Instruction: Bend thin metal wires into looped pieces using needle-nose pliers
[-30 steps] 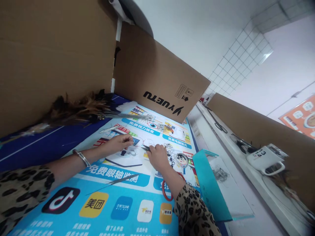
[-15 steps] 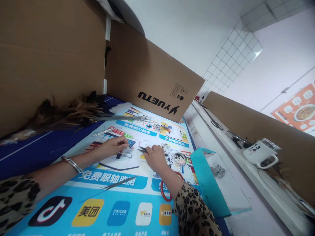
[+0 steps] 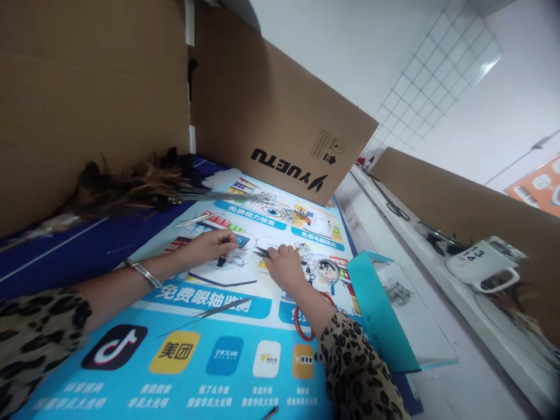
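Observation:
My left hand (image 3: 219, 244), with a silver bangle (image 3: 144, 273) on the wrist, is closed in a pinch above the printed sheet (image 3: 144, 367). What its fingertips hold is too small to make out. To its right, my right hand (image 3: 285, 265) grips a dark tool with two slim pointed tips (image 3: 262, 252); the fingers hide its handles. The tips point toward my left hand, a small gap apart from it. A red ring (image 3: 298, 326) shows on both sides of my right forearm. Just beyond that hand are small dark and metal loops (image 3: 305, 252).
Thin metal strips (image 3: 225, 308) lie nearer me. Brown feathers (image 3: 131, 181) and a bundle of wires (image 3: 219, 194) are at the back left, by cardboard walls (image 3: 271, 111). At right stand a turquoise box lid (image 3: 378, 315) with wire pieces (image 3: 398, 291) and a white mug (image 3: 470, 265) on a ledge.
The whole view has shifted slightly, so most things sit a little farther right in it. Both hands keep nearly the same pose. A dark tip now shows at the bottom edge.

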{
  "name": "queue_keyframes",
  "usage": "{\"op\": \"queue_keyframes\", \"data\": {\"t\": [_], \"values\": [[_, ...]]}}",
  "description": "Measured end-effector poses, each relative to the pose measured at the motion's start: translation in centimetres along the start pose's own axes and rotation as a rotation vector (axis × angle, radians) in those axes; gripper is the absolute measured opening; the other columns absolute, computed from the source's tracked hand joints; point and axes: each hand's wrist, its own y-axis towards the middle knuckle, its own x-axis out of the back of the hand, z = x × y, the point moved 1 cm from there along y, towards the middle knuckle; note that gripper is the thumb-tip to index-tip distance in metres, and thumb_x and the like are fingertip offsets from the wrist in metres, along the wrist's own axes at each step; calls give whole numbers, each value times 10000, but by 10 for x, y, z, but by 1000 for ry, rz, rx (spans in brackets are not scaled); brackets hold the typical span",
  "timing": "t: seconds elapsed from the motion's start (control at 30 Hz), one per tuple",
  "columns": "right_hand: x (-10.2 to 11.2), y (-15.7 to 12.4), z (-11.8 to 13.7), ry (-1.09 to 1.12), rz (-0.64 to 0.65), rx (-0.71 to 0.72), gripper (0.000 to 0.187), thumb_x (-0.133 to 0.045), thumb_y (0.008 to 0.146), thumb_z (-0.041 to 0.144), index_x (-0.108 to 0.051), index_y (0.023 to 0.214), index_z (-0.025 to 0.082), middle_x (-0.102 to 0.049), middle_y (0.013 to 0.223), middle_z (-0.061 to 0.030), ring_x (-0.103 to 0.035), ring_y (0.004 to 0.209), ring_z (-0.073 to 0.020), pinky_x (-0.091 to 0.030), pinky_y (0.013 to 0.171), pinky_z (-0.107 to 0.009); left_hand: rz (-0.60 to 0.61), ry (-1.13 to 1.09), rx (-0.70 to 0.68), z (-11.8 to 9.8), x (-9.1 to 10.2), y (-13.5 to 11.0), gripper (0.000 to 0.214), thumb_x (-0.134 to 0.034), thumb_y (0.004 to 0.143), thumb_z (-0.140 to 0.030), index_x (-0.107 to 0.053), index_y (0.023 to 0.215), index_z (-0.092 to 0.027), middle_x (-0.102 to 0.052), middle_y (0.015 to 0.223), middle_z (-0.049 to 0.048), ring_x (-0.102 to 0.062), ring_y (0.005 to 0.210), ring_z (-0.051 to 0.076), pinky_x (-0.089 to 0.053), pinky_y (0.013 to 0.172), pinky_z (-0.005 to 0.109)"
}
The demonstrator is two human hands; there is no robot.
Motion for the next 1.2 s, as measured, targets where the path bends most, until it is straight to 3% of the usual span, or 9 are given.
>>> {"op": "queue_keyframes", "data": {"t": [0.47, 0.73, 0.93, 1.03, 1.2], "values": [[-4, 0, -2, 61, -17, 41, 330, -495, 983, 449, -579, 1207, 222, -620, 1062, -98, -512, 1019, -256, -392, 884, -382, -92, -21, -17, 4, 0, -4, 245, -637, 802, -439, -625, 869, -203, -594, 624, -34, -479, 510, 128, -340, 463, 226], [-15, 1, -4, 285, -37, 73, 135, -555, 918, 253, -628, 999, 172, -621, 1016, -117, -505, 1005, -273, -397, 871, -398, -158, -61, -11, 1, 2, -11, 305, -681, 767, -465, -673, 899, -190, -622, 657, -15, -542, 610, 159, -392, 534, 237], [-7, 2, -2, 453, -79, 47, 67, -558, 897, 231, -609, 911, 189, -620, 915, -56, -558, 898, -198, -441, 786, -302, -230, -81, -23, -15, -1, -19, 304, -686, 786, -479, -679, 908, -200, -649, 747, 2, -558, 667, 166, -424, 588, 248], [2, 5, 1, 561, -130, 10, 82, -539, 917, 233, -605, 947, 196, -616, 886, -27, -575, 819, -154, -458, 727, -257, -298, -274, 59, -31, -5, -27, 322, -767, 729, -454, -667, 899, -200, -637, 737, -13, -521, 612, 140, -400, 552, 234], [23, 16, 6, 1013, -301, 71, 237, -695, 786, 224, -660, 1020, 204, -622, 895, -23, -584, 845, -166, -480, 765, -278, -118, -741, 209, -63, -18, -32, 283, -805, 727, -367, -620, 839, -183, -584, 686, -26, -494, 573, 104, -384, 516, 201]]}}
